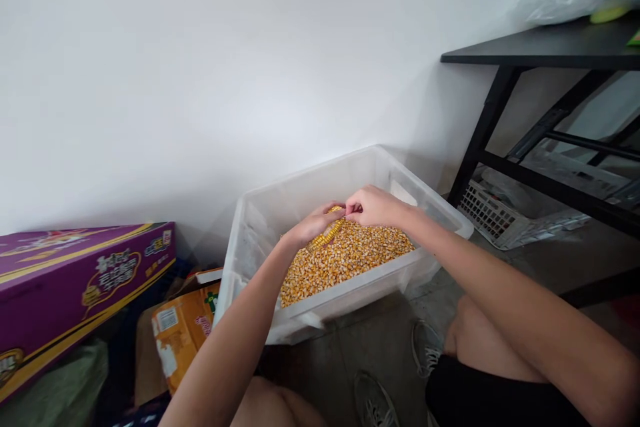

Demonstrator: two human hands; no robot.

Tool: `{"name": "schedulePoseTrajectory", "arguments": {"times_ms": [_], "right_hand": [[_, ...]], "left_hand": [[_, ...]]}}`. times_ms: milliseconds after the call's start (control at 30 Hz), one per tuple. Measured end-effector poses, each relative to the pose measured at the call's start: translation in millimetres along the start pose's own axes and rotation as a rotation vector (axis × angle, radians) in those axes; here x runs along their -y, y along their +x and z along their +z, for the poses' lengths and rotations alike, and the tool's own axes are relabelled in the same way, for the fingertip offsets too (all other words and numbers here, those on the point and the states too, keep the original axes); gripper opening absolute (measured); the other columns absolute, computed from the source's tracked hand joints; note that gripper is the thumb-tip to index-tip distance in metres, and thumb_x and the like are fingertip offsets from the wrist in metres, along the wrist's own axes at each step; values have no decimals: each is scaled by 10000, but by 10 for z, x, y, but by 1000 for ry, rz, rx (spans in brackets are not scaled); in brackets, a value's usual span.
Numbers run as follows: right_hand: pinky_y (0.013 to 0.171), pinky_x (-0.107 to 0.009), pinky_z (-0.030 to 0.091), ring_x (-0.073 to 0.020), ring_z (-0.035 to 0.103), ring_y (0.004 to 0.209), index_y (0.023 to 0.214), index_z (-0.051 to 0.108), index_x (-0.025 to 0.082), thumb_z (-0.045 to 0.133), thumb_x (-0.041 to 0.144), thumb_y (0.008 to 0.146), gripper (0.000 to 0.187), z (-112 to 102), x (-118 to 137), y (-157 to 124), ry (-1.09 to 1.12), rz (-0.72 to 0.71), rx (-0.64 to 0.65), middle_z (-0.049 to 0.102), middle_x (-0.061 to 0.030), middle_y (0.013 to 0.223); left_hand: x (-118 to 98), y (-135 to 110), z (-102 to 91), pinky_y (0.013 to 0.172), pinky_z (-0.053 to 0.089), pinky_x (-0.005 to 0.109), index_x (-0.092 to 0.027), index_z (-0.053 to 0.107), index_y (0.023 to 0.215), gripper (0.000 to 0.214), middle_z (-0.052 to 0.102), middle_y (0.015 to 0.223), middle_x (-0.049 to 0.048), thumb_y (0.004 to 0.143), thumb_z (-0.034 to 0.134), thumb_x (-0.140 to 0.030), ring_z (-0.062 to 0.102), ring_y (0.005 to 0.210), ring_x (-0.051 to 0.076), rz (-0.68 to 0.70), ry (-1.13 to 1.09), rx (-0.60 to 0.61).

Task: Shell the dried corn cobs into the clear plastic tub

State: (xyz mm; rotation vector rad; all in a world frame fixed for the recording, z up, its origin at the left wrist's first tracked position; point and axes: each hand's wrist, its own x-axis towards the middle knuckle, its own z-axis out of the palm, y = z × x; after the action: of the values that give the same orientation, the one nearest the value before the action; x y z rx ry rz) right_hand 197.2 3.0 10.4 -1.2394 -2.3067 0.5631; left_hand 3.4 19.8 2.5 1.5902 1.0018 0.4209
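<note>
Holding one corn cob point(327, 230) between two hands, the left hand point(315, 223) is wrapping around it while the right hand point(375, 207) is pinching its top with narrow fingers point(354, 208), above loose kernels point(350, 260) inside one clear plastic bin point(320, 177).

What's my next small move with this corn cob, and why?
Probably push a row of kernels off the corn cob with your right hand. Your left hand grips the cob low over the plastic bin, so they should drop onto the loose kernels below.
</note>
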Motion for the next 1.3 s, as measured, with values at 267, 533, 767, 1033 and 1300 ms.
{"name": "schedulePoseTrajectory", "arguments": {"times_ms": [267,533,767,1033,1300], "right_hand": [[532,-221,404,-108,582,570,802,722,151,659,254,744,134,-87,-338,39,247,173,35,696,-35,707],[559,-234,404,-109,587,573,837,703,162,645,283,787,143,-97,-403,29,131,238,-32,705,-47,776],[583,-234,379,-117,588,615,838,705,176,625,294,798,148,-64,-297,43,79,221,-55,700,-34,766],[588,-231,363,-120,588,644,858,704,184,593,244,801,139,-26,16,57,108,98,12,699,-25,760],[548,-257,256,-104,486,577,839,712,215,531,215,837,181,96,345,-1,-88,-2,-22,669,-9,716]], "left_hand": [[62,-18,-140,475,427,207,-258,425,1349,743,592,899,34,676,736,-306,532,596,101,-28,-13,-22],[107,15,-150,512,465,206,-239,495,1271,674,571,907,27,668,749,-398,556,665,114,14,-6,-186],[156,98,-136,411,432,199,-250,528,1194,466,550,772,8,783,623,-449,536,550,110,-17,-109,-251],[149,128,-149,381,429,221,-267,485,1256,491,538,727,-10,814,555,-470,529,445,107,-26,-204,-303],[175,200,-167,438,465,223,-246,543,1180,438,525,776,-3,804,550,-472,552,545,112,8,-261,-557]]}}
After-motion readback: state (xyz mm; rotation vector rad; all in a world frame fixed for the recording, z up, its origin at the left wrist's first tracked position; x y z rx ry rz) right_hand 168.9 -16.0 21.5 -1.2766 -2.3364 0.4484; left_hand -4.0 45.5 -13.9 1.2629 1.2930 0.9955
